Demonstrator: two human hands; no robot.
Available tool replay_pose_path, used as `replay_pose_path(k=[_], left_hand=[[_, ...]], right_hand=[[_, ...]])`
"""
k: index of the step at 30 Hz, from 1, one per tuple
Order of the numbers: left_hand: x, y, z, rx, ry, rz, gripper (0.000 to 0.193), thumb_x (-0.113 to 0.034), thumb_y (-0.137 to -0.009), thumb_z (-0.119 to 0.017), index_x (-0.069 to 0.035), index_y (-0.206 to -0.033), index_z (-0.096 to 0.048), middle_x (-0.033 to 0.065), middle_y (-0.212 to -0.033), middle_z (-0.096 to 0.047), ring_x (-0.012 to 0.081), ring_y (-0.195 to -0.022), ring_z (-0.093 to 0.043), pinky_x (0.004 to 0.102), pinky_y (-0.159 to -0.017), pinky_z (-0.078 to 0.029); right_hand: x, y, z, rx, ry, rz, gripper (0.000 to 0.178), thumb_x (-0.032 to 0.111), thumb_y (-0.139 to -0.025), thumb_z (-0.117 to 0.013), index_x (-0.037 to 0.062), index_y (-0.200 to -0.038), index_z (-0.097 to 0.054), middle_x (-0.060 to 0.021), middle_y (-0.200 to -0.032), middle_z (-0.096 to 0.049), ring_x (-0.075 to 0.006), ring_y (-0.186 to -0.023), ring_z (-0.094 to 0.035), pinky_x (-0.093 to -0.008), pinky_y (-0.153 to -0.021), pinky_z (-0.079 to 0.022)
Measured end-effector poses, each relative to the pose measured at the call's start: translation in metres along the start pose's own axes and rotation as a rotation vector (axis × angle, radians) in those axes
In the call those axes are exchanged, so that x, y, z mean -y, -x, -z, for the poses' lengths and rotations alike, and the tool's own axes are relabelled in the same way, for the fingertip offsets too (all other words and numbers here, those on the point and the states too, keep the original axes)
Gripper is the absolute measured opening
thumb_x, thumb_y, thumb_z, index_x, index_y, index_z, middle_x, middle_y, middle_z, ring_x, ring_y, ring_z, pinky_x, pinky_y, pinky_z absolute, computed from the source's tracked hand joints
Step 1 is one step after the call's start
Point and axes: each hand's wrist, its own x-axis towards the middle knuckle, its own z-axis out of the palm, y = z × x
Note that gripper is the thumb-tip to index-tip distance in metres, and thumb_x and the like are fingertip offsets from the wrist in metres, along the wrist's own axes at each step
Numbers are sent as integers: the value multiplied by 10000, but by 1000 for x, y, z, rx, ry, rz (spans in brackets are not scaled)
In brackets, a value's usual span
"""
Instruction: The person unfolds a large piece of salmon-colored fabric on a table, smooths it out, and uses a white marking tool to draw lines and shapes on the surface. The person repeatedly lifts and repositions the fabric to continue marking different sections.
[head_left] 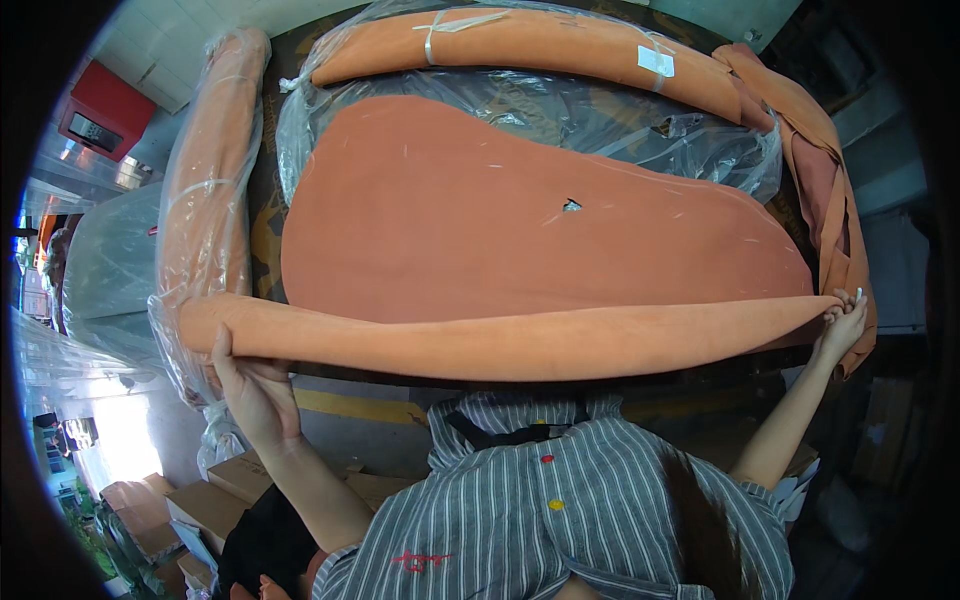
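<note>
A large reddish-brown sheet of leather (480, 220) lies spread on the table, with a small hole showing the pale plastic beneath. Its near edge is turned over into a long, lighter orange fold (500, 340) along the table's front. At the fold's left end, my left hand (258, 385) grips it, thumb on top and the other fingers mostly hidden underneath. My right hand (843, 325) is closed on the narrow right end of the fold. A small white stick-like piece (859, 295) pokes up at the right fingers; what it is, I cannot tell.
A plastic-wrapped orange roll (205, 190) stands along the left side. Another tied roll (530, 40) spans the far side, above crumpled clear plastic (520, 110). Folded leather (825, 190) hangs at the right. Cardboard boxes (215, 500) sit at lower left, a red box (110, 110) farther back.
</note>
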Motion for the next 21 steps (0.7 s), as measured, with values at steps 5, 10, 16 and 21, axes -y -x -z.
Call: replay_pose_path(k=[5, 10, 16, 21], left_hand=[[39, 11, -39, 248, -397, 203, 592, -443, -1067, -460, 10, -1446, -463, 239, -1326, -592, 277, -1152, -638, 360, -943, -522], [59, 8, 38, 348, -780, 820, 663, -562, -1048, -425, 50, -1057, -677, 151, -867, -739, 192, -743, -727, 273, -609, -542], [91, 5, 33, 141, -574, 825, 619, -527, -1036, -488, 65, -1079, -665, 191, -896, -745, 199, -738, -742, 222, -493, -516], [78, -19, 46, 315, -590, 870, 540, -438, -1028, -553, 89, -1105, -638, 218, -858, -746, 227, -668, -745, 226, -461, -508]], right_hand=[[-31, 92, -25, -14, 157, 218, 355, 314, -1117, -357, -6, -1090, -509, -151, -1108, -708, -99, -560, -559, -233, -484, -429], [-67, 172, 8, 101, 558, 252, 365, 313, -1121, -348, 8, -1061, -540, -79, -1164, -718, -87, -497, -502, -233, -478, -401], [-82, 196, -15, 162, 497, 189, 358, 310, -1121, -334, 7, -1088, -521, -99, -1170, -715, -79, -509, -503, -215, -448, -405], [-89, 171, -31, 68, 359, 79, 359, 329, -1121, -335, 18, -1042, -494, -105, -956, -694, -70, -499, -463, -217, -416, -388]])
